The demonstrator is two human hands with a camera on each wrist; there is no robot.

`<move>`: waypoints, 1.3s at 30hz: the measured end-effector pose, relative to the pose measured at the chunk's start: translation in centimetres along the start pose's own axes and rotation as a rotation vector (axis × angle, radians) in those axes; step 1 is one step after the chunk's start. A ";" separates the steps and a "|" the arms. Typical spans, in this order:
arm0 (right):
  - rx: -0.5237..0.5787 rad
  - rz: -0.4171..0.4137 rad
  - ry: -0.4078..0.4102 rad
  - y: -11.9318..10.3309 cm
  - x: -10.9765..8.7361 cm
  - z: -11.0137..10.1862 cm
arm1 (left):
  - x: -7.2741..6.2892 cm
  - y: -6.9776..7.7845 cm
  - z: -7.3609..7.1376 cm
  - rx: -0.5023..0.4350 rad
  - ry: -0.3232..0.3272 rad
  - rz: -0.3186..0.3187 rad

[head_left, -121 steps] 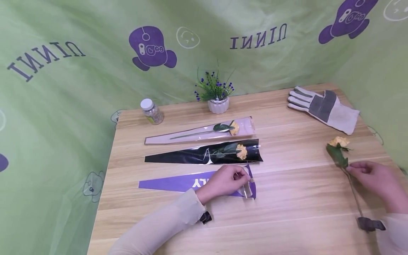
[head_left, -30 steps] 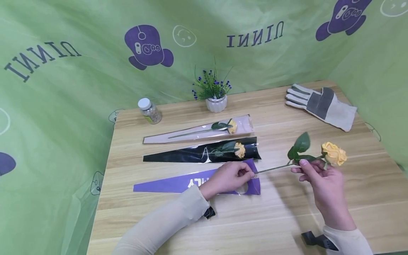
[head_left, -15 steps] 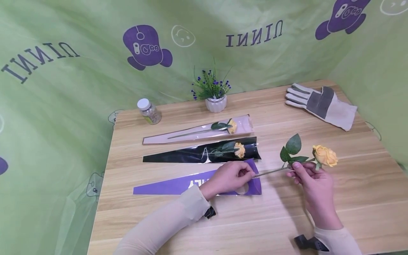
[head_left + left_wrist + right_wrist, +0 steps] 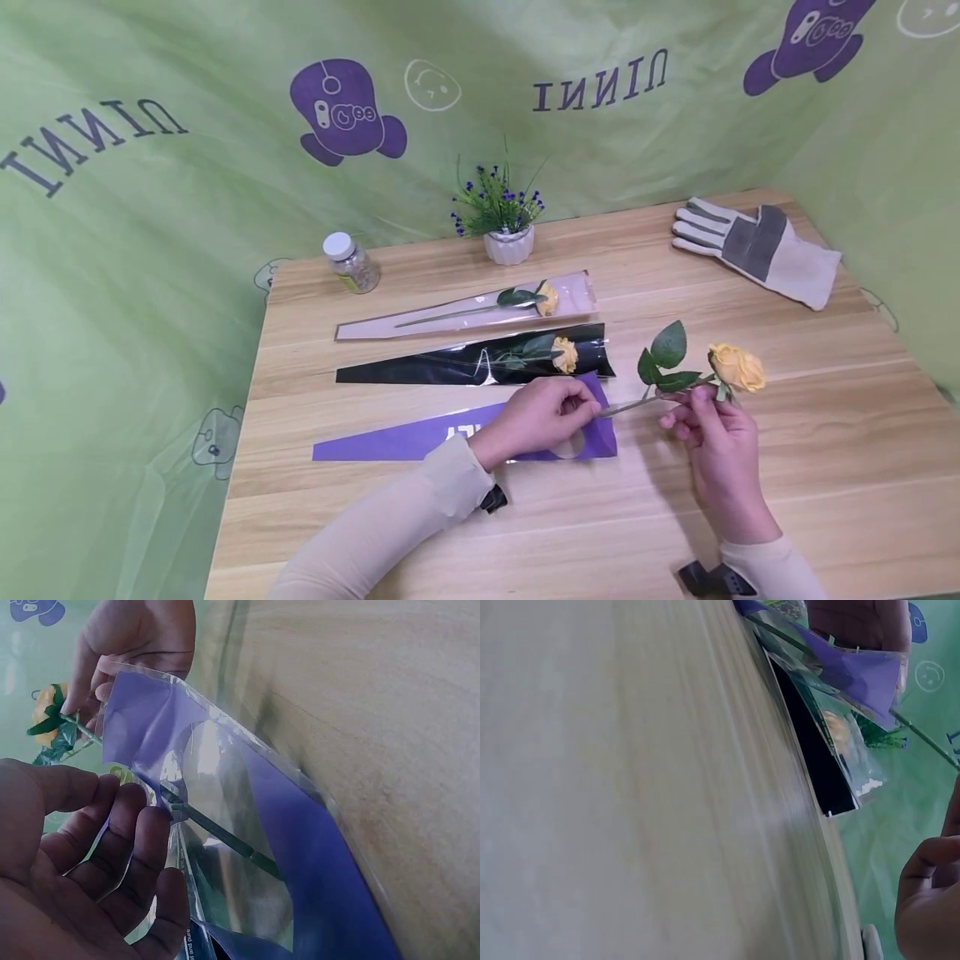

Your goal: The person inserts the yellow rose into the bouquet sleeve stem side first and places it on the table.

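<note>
My left hand (image 4: pixel 543 419) pinches the upper edge of a purple flower sleeve (image 4: pixel 390 442) near its wide mouth. With thumb and fingers, my right hand (image 4: pixel 726 454) pinches the stem of a yellow rose (image 4: pixel 738 367) just below its bloom. The rose's leaves (image 4: pixel 667 350) and bloom are outside the mouth, to its right. In the left wrist view the lower stem (image 4: pixel 229 840) shows through the sleeve's clear window, inside the sleeve. The stem's tip is hidden behind purple film. Part of the sleeve is covered by my left hand and forearm.
Behind lie a black sleeve (image 4: pixel 397 369) and a pale pink sleeve (image 4: pixel 375 328), each holding a yellow rose. Farther back stand a white-capped jar (image 4: pixel 352 265) and a potted plant (image 4: pixel 510 243). A work glove (image 4: pixel 757 246) lies at the back right of the wooden table (image 4: pixel 840 467).
My right hand has brought the rose from the right side to the purple sleeve, and keeps moving left, sliding the stem deeper in. My left hand stays at the sleeve's mouth.
</note>
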State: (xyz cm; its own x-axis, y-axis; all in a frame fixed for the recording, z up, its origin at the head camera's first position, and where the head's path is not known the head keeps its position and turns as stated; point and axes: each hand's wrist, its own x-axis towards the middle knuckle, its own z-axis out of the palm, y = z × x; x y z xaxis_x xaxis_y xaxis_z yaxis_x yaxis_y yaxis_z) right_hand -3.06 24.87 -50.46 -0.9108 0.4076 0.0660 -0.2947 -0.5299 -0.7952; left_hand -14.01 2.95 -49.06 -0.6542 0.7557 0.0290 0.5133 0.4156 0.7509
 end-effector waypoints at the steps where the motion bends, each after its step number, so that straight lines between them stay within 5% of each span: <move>1: 0.024 -0.013 -0.011 0.0 0.0 0.0 | 0.0 0.0 0.0 -0.004 -0.002 0.001; 6: 0.018 -0.063 0.002 0.3 0.1 0.1 | -0.1 0.1 -0.2 -0.019 -0.015 0.006; 11: -0.127 -0.069 0.036 0.2 0.0 0.4 | -0.1 0.2 -0.3 -0.015 -0.015 0.006; 14: -0.142 -0.097 -0.039 0.0 0.1 0.4 | -0.1 0.4 -0.5 -0.033 -0.022 0.013; 19: -0.081 -0.146 -0.283 -0.1 0.5 -0.1 | 0.0 0.9 -1.0 -0.063 -0.023 0.023; 22: -0.119 -0.122 -0.337 0.0 0.3 0.0 | -0.1 1.1 -1.2 -0.070 -0.015 0.027; 31: -0.305 0.016 -0.281 0.6 -0.8 0.6 | -0.2 1.6 -1.3 -0.084 0.018 0.048; 39: -0.228 0.020 -0.251 0.5 -0.9 0.6 | -0.2 1.6 -1.5 -0.084 0.029 0.042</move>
State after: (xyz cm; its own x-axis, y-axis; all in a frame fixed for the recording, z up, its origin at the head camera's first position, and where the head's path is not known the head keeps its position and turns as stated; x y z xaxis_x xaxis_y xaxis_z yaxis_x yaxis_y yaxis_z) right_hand -2.60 23.76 -50.55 -0.9668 0.1881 0.1733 -0.2301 -0.3442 -0.9103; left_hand -13.86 2.66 -46.82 -0.6498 0.7559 0.0795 0.4930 0.3396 0.8010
